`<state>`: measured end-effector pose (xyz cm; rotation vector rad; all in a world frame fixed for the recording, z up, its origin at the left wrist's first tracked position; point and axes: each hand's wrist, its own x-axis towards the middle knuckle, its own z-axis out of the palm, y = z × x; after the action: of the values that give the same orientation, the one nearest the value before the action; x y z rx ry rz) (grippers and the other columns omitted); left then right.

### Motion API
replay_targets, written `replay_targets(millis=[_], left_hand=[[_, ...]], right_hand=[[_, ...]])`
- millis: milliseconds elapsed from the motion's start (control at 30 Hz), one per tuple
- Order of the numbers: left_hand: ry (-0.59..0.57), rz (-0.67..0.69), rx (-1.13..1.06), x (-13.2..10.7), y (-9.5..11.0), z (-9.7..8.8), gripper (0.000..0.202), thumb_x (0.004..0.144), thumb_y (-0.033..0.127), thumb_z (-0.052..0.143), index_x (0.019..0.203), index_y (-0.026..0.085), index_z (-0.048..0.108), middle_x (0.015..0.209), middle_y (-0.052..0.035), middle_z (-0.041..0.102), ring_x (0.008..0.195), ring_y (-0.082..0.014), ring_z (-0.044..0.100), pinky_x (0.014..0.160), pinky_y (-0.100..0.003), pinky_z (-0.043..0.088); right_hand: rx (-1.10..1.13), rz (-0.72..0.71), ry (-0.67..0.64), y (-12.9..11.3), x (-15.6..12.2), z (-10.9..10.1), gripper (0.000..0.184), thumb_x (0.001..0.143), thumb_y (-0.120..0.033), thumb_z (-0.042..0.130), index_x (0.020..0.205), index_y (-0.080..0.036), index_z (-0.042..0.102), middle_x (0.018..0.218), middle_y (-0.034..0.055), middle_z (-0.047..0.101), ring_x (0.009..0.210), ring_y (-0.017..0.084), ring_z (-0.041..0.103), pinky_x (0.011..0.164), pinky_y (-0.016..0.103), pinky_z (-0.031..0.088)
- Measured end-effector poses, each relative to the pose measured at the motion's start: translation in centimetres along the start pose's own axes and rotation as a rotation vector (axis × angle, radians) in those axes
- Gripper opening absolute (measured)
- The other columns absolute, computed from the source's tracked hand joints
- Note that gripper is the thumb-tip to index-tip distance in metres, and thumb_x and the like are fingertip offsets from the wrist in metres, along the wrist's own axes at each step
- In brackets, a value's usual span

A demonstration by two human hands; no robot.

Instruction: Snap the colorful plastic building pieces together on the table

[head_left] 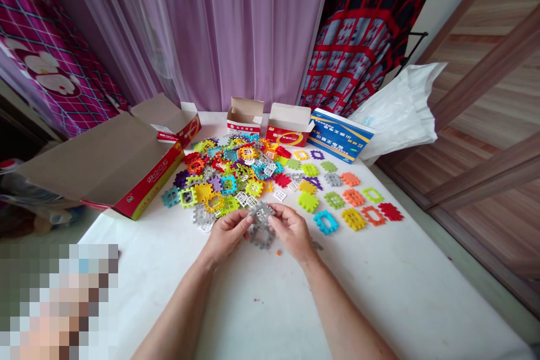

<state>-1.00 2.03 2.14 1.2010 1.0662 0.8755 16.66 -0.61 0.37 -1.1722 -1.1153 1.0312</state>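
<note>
Cardboard box, large and red-sided, stands open at the left edge of the white table; a smaller red box, flaps raised, stands just beyond it, toward the far edge; next, a mixed heap of coloured notched tiles spreads from mid-table back toward the far edge; left hand at the heap's near side, thumb and fingers pinching the left side of a grey tile; behind the heap, two small open boxes stand along the far edge; the grey tile is between the hands, mid-table; grey frame just on its near-edge side, cannot tell whether the two are joined; small orange bit on the table beside the frame; right hand pinches the grey tile's right side; blue box at the far right corner, white plastic bag just beside it; loose tiles, several colours, lie toward the right edge.
</note>
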Motion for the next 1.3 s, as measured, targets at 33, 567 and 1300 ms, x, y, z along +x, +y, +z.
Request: replay_targets(millis=[33,567,1300], left_hand=[[0.027,0.023,0.014,0.2,-0.2,-0.2,0.047,0.068,0.061,0.073,0.089,0.020,0.072,0.072,-0.0028,0.068,0.054,-0.0124,0.053,0.050,-0.025,0.041],[-0.173,0.534,1.208,0.3,-2.6,-1.4,0.064,0.066,0.049,0.079,0.126,0.031,0.063,0.149,-0.0121,0.048,0.144,-0.0405,0.029,0.114,-0.066,0.020],[-0.045,0.614,1.230,0.5,-3.1,-1.0,0.051,0.068,0.050,0.078,0.113,0.027,0.067,0.130,-0.0092,0.066,0.130,-0.0382,0.048,0.112,-0.065,0.018]], right_hand=[[0.021,0.017,0.048,-0.1,0.2,-0.3,0.038,0.073,-0.042,0.071,0.104,-0.020,0.069,0.077,0.0006,0.069,0.061,0.013,0.061,0.057,0.026,0.052],[0.040,0.054,0.386,0.0,0.9,-3.2,0.046,0.061,-0.047,0.079,0.096,-0.020,0.065,0.063,-0.0033,0.063,0.053,0.013,0.058,0.043,0.023,0.045],[-0.005,0.091,0.490,-1.1,-2.2,-7.2,0.050,0.059,-0.054,0.081,0.090,-0.019,0.064,0.074,0.0010,0.068,0.060,0.015,0.063,0.056,0.030,0.056]])
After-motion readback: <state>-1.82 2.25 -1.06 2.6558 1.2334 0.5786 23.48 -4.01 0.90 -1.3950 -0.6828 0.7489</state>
